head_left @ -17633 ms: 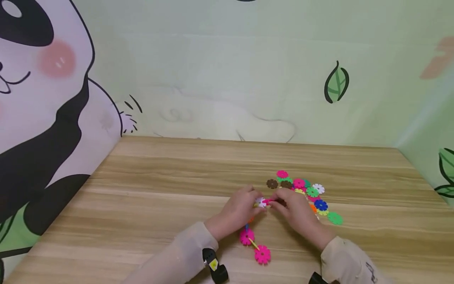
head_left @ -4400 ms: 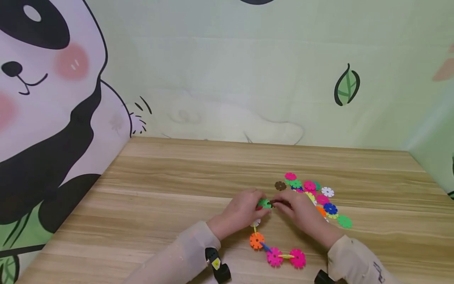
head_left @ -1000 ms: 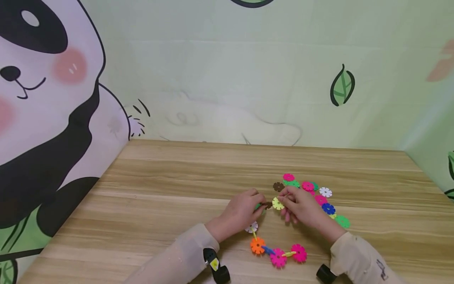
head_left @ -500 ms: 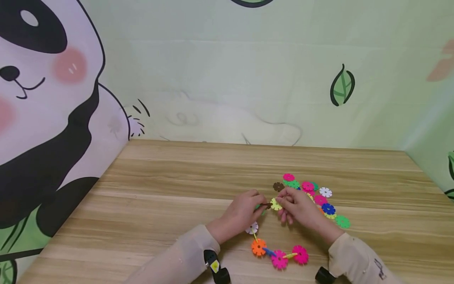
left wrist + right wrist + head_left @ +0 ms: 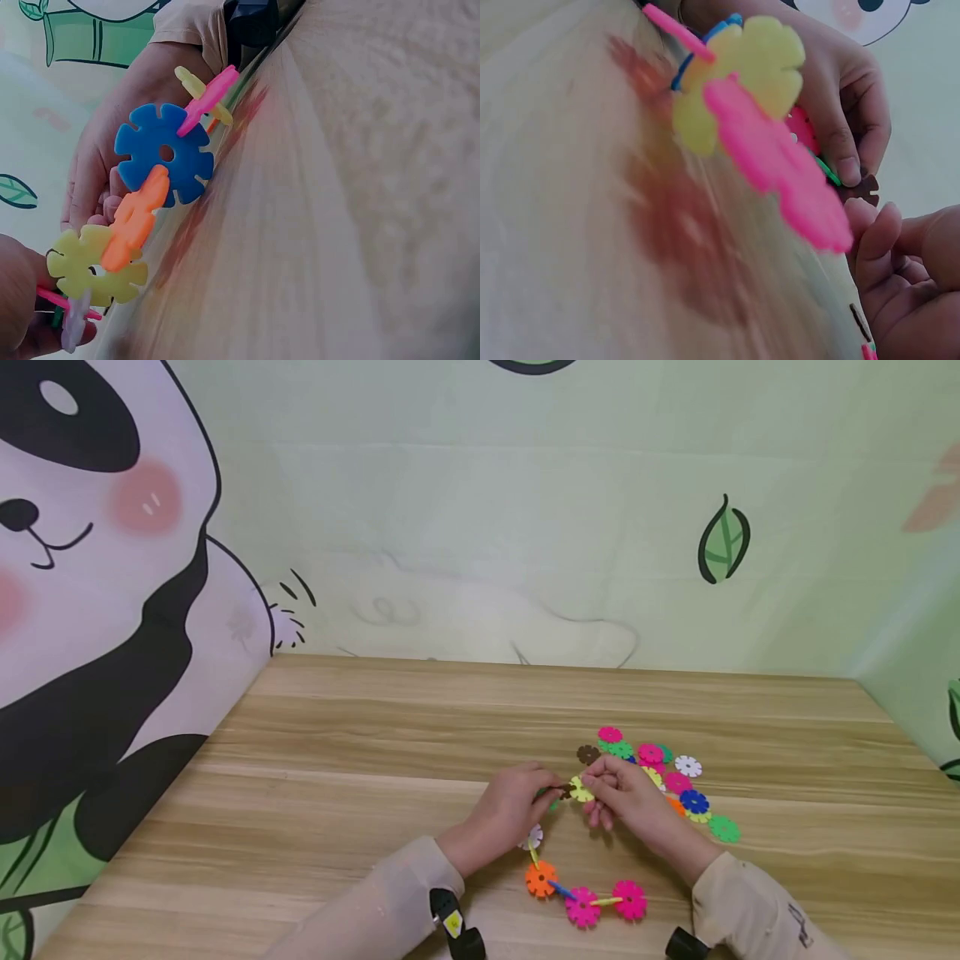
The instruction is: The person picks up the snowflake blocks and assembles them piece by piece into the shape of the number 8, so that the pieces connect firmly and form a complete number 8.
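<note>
Two hands are engaged above the table (image 5: 337, 793): a yellow disc (image 5: 580, 789) is pinched by the right hand (image 5: 626, 797), and the disc chain (image 5: 577, 897) end is gripped by the left hand (image 5: 510, 806).

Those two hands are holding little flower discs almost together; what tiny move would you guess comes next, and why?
Probably the right hand pushes its yellow disc leftward into the brown disc that the left hand pinches at the chain's upper end. The two discs sit edge to edge between the fingertips, apparently not yet slotted together.
</note>
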{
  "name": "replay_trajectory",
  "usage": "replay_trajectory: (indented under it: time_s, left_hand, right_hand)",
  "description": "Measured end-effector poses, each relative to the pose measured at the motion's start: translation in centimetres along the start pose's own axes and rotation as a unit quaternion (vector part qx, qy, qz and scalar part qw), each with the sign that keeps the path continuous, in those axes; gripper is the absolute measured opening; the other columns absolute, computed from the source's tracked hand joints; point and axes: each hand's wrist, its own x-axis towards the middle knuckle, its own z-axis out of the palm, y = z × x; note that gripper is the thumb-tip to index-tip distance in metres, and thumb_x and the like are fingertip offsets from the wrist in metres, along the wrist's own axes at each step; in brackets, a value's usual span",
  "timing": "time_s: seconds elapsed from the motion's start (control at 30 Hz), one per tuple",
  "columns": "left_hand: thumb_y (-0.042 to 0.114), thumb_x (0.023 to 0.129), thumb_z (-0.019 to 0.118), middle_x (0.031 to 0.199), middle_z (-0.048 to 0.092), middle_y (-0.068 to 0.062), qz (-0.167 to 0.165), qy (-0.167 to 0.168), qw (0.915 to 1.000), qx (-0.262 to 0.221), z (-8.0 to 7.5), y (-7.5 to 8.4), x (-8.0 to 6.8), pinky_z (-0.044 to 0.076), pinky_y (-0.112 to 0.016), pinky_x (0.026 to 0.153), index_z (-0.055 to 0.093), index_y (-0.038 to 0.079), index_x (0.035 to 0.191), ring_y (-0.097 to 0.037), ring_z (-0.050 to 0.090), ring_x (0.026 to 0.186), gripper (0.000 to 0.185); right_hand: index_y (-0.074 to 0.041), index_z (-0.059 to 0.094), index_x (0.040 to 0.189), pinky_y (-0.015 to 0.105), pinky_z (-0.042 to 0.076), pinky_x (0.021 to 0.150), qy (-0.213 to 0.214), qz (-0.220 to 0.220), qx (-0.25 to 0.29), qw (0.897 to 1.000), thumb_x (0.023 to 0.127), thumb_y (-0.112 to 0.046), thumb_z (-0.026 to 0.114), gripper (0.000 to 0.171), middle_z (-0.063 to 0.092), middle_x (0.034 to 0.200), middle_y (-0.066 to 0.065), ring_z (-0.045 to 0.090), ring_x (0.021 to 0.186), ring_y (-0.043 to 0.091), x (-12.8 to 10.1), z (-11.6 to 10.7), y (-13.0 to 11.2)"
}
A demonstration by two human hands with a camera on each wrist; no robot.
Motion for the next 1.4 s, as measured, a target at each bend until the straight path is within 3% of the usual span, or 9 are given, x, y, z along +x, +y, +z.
replay_trajectory:
  time_s: [0.27,0.43,0.6,0.8,0.93,1.1,1.23,1.4]
  left_hand:
    - [0.021,0.090,0.066,0.095,0.070,0.000,-0.055,-0.049,0.9971,-0.017,-0.1,0.2,0.4,0.052,-0.020,0.075,0.068,0.010,0.102,-0.010,0.064,0.085,0.016]
    - [0.031,0.087,0.070,0.097,0.069,0.000,-0.078,-0.076,0.9938,-0.021,-0.3,0.4,0.8,0.049,-0.018,0.069,0.061,0.011,0.110,-0.009,0.063,0.082,0.031]
    - [0.038,0.087,0.069,0.100,0.067,0.001,-0.074,-0.107,0.9915,0.010,-0.2,0.6,1.0,0.047,-0.017,0.067,0.059,0.013,0.126,-0.008,0.059,0.084,0.047]
    - [0.033,0.087,0.070,0.098,0.065,0.002,-0.066,-0.105,0.9920,0.021,-0.2,0.3,1.0,0.044,-0.016,0.065,0.062,0.015,0.124,-0.006,0.056,0.081,0.041]
    - [0.032,0.087,0.071,0.096,0.065,0.002,-0.077,-0.103,0.9916,0.016,-0.2,0.2,0.9,0.043,-0.015,0.064,0.063,0.016,0.121,-0.005,0.055,0.080,0.039]
    - [0.032,0.086,0.072,0.096,0.065,0.003,-0.091,-0.104,0.9903,0.014,-0.2,0.2,0.9,0.044,-0.016,0.066,0.063,0.016,0.121,-0.005,0.056,0.082,0.040]
    - [0.032,0.085,0.073,0.094,0.064,0.003,-0.093,-0.100,0.9904,0.021,-0.2,0.2,0.8,0.044,-0.016,0.064,0.064,0.016,0.119,-0.005,0.056,0.080,0.039]
    - [0.031,0.085,0.073,0.095,0.064,0.003,-0.092,-0.101,0.9903,0.025,-0.3,0.3,0.8,0.044,-0.016,0.064,0.065,0.015,0.117,-0.005,0.055,0.079,0.037]
  right_hand:
    - [0.008,0.054,0.112,0.024,0.048,0.048,0.010,0.011,-0.045,0.999,0.100,-0.014,0.051,0.026,0.064,0.072,0.012,0.057,0.054,0.011,-0.1,0.0,-0.8]
    - [0.004,0.046,0.127,0.025,0.048,0.049,-0.012,0.000,-0.061,0.998,0.098,-0.014,0.055,0.036,0.064,0.071,0.012,0.058,0.055,0.014,0.0,0.0,-0.9]
    - [0.002,0.036,0.139,0.028,0.048,0.047,-0.036,-0.028,-0.073,0.996,0.096,-0.012,0.057,0.049,0.065,0.073,0.015,0.057,0.052,0.015,0.4,0.1,-0.7]
    - [-0.001,0.042,0.138,0.028,0.049,0.049,-0.029,-0.030,-0.117,0.992,0.097,-0.017,0.056,0.046,0.066,0.075,0.013,0.060,0.058,0.014,0.1,-0.3,-1.1]
    - [-0.002,0.054,0.127,0.024,0.047,0.051,0.011,-0.042,-0.200,0.979,0.096,-0.016,0.058,0.035,0.065,0.076,0.009,0.059,0.061,0.014,-0.2,-1.2,-1.8]
    - [0.000,0.063,0.113,0.022,0.041,0.052,0.076,-0.048,-0.309,0.947,0.092,-0.013,0.063,0.025,0.063,0.075,0.005,0.054,0.063,0.012,-0.4,-2.7,-2.6]
    - [0.000,0.063,0.110,0.023,0.043,0.057,0.083,-0.023,-0.357,0.930,0.091,-0.015,0.065,0.024,0.064,0.082,0.005,0.053,0.069,0.014,-0.6,-3.8,-2.8]
    - [0.000,0.064,0.106,0.033,0.052,0.070,0.070,0.003,-0.391,0.918,0.090,-0.015,0.066,0.023,0.067,0.093,0.009,0.059,0.081,0.020,-0.9,-5.0,-2.7]
